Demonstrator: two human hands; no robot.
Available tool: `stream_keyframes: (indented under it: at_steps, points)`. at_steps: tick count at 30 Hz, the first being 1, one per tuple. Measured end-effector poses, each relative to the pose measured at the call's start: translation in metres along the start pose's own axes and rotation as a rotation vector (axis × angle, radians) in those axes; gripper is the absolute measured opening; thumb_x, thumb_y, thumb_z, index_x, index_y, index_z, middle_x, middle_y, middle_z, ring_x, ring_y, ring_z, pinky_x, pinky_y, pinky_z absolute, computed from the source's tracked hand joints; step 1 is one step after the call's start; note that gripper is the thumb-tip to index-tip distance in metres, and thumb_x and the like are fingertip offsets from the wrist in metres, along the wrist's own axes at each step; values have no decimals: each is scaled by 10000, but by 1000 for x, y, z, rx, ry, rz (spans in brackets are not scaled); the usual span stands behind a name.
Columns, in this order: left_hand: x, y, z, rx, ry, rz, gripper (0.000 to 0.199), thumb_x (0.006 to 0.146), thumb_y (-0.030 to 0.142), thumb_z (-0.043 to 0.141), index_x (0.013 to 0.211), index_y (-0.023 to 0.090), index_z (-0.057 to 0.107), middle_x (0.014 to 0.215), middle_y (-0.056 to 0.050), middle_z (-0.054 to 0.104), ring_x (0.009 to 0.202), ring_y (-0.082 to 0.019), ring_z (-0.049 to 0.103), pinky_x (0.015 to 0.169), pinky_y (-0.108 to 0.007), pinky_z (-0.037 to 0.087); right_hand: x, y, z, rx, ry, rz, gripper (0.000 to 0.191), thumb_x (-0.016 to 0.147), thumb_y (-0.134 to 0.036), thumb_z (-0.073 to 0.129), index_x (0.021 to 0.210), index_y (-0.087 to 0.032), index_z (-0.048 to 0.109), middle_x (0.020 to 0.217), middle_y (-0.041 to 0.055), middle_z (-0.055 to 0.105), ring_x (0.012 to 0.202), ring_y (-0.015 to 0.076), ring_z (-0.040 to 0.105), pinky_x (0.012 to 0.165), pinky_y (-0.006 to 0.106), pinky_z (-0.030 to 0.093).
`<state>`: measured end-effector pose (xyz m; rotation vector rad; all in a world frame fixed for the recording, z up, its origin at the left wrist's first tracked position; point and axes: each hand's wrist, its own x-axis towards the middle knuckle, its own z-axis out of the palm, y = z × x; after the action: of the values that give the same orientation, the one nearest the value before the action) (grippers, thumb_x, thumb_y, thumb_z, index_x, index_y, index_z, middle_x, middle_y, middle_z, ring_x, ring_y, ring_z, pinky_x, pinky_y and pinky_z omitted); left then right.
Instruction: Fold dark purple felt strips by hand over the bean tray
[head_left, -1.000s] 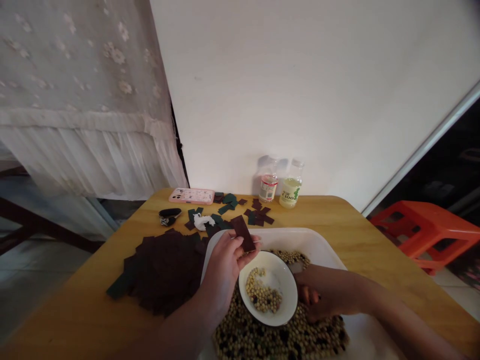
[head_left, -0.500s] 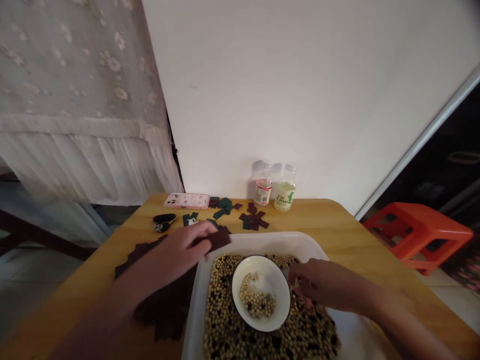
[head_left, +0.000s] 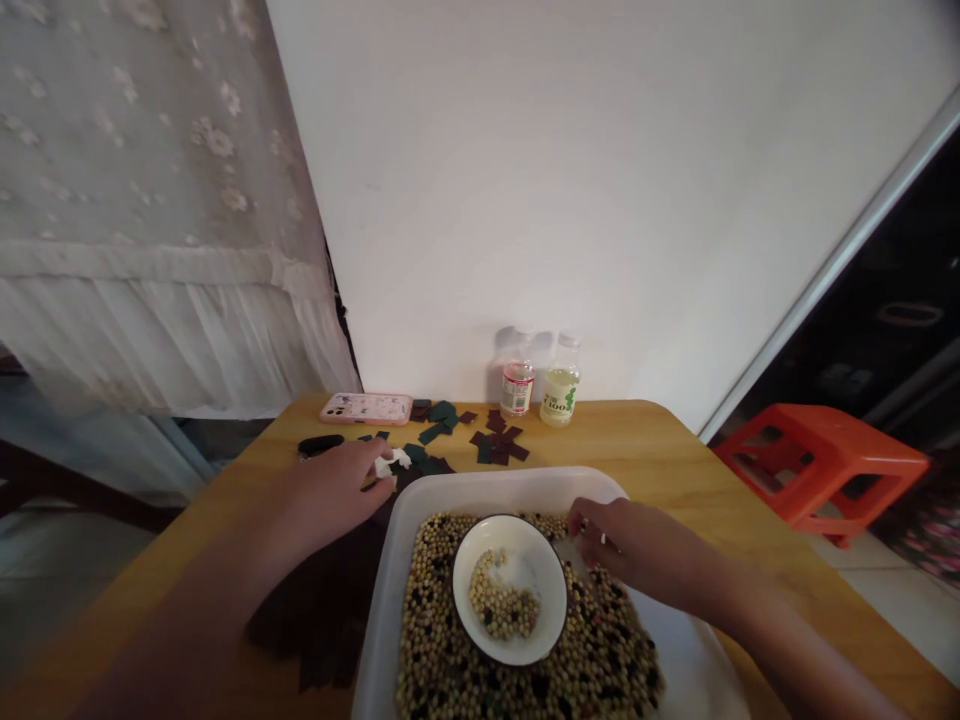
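Note:
My left hand point(head_left: 341, 490) hovers over the dark pieces left of the tray, its thumb and fingers apart, near a small white item point(head_left: 391, 462). My right hand point(head_left: 619, 540) is over the right part of the beads point(head_left: 525, 690), fingers curled together; whatever they pinch is too small to make out. A white bowl point(head_left: 551, 590) with a dark rim rests on the beads and holds a small heap of light and dark ones. The white tray point(head_left: 375, 600) surrounds them.
Two bottles point(head_left: 517, 388) point(head_left: 561, 392) stand by the wall. A pink phone point(head_left: 366, 408), a black item point(head_left: 321, 444) and scattered dark red and green pieces point(head_left: 499, 445) lie on the wooden table point(head_left: 660, 450). An orange stool point(head_left: 840, 465) stands at right.
My left hand has moved left and no longer holds the dark red piece. My right hand remains over the beads beside the bowl, and the view has shifted slightly.

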<state>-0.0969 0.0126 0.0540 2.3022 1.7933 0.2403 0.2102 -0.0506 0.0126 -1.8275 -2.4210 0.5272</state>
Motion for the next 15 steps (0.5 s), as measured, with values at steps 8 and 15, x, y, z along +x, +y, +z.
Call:
stream_keyframes:
  at_steps: [8, 15]
  points:
    - [39, 15, 15, 164, 67, 90, 338, 790, 266, 405, 1094, 166, 513, 1113, -109, 580, 995, -229, 541, 791, -322, 409, 4, -10, 0, 95, 209, -59, 177, 865, -210, 330, 968, -198, 473, 696, 43, 616, 614, 177, 554, 548, 268, 367]
    - [96, 87, 45, 186, -76, 312, 264, 820, 285, 486, 1072, 215, 524, 1106, -56, 554, 979, -184, 530, 823, -344, 425, 17, -10, 21, 240, 256, -53, 158, 821, -182, 403, 945, -203, 499, 687, 20, 616, 605, 168, 555, 544, 257, 366]
